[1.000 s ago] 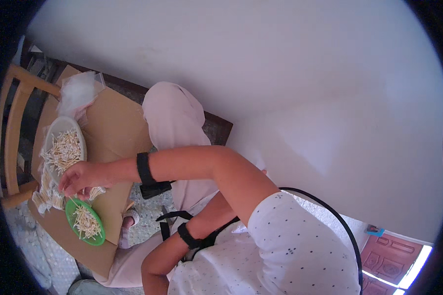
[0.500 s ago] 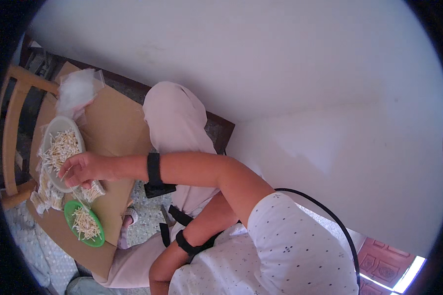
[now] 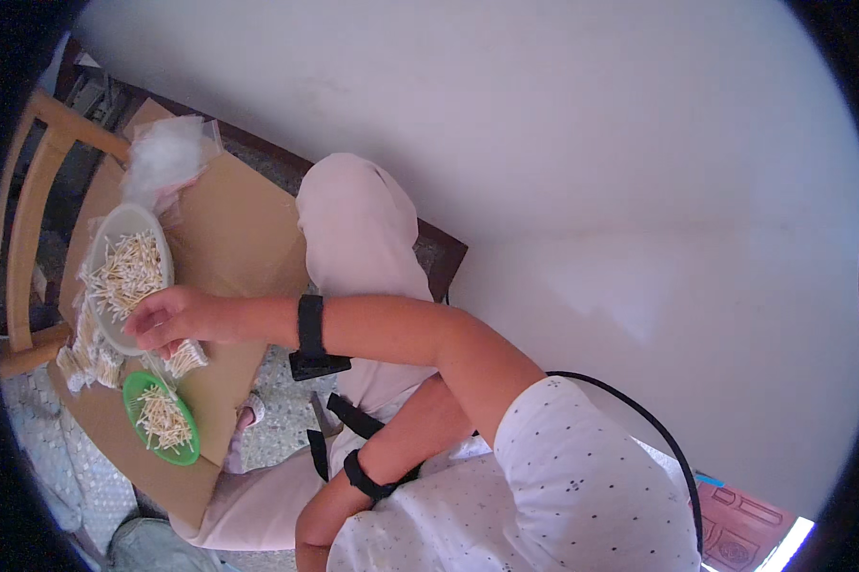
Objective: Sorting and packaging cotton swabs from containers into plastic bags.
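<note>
My right hand (image 3: 170, 319) reaches over the lower rim of a pale oval bowl (image 3: 106, 324) heaped with cotton swabs (image 3: 127, 272). Its fingers are curled together; whatever is between them is too small to make out. Beneath the hand lies a small clear packet of swabs (image 3: 186, 357). A green oval dish (image 3: 197, 443) with loose swabs (image 3: 165, 419) sits just below. My left forearm (image 3: 401, 448), with a black strap, is bent in front of my body, and my left hand is hidden behind my right arm.
More swab packets (image 3: 86, 357) are bunched left of the bowl. Clear plastic bags (image 3: 167, 157) lie at the top of the cardboard sheet (image 3: 239, 224). A wooden chair (image 3: 34, 214) stands at the left, a white wall (image 3: 592, 143) beyond my knee (image 3: 358, 214).
The whole view has shifted slightly. My right hand stays near the bowl's lower rim, its fingers drawn closer together and turned down. The left arm stays bent.
</note>
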The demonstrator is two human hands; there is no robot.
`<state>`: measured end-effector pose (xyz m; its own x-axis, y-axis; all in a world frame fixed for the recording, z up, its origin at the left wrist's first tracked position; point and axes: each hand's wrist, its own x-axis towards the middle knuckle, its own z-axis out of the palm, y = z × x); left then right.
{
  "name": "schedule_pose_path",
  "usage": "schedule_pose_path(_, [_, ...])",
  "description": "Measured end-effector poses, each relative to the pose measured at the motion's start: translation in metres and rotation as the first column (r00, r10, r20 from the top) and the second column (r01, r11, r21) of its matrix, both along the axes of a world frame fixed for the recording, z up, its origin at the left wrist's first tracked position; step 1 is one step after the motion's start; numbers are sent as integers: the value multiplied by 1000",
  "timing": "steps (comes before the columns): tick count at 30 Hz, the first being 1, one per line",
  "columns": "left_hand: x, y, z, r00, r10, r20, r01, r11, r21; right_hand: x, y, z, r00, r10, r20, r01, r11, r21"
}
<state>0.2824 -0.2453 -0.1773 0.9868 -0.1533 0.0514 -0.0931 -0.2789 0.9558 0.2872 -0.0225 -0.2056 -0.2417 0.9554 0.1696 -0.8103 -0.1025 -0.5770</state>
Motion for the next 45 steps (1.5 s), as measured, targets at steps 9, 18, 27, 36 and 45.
schedule_pose_path(9, [-11, -7, 12, 997, 72, -19, -70, 993, 90, -1, -7, 8, 999, -28, -16, 28, 1000, 12])
schedule_pose_path(18, [-4, -6, 11, 991, -17, -135, -12, 976, -217, 2, -8, 6, 1000, -19, 21, 19, 1000, -7])
schedule_pose_path(27, [-68, 112, 3, 991, -123, -60, 108, 973, -202, 7, -15, 13, 968, 77, 241, -73, 997, -26])
schedule_pose_path(36, [-193, 136, 49, 192, 943, -271, -981, 176, -83, 1, -23, 23, 915, 92, 393, -56, 993, -101])
schedule_pose_path(45, [-179, 136, 6, -25, 937, -348, -944, -136, -300, -2, -23, 22, 759, -62, 649, 58, 998, 28])
